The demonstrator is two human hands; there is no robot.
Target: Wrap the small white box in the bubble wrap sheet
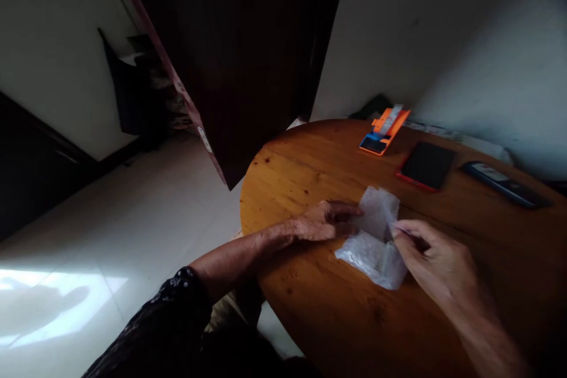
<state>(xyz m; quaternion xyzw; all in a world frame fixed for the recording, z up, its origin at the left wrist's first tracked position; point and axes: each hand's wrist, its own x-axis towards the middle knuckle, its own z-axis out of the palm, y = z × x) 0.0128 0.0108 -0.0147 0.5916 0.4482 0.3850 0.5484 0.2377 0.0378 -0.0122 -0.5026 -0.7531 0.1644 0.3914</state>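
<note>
A crumpled sheet of clear plastic wrapping (376,257) lies on the round wooden table (301,177), one part of it raised and folded upward. At its right side my right hand (436,257) pinches the edge between thumb and forefinger. My left hand (325,220) rests at the left side, fingers stretched toward the plastic and their tips at its edge, slightly blurred. Whether anything lies inside the folds I cannot tell.
Farther back on the table are an orange and blue stand (383,133), a dark tablet-like slab with a red edge (426,164) and a dark handset-like device (502,182). A dark door (248,59) stands beyond the table's left edge. Pale wall (443,29) rises behind.
</note>
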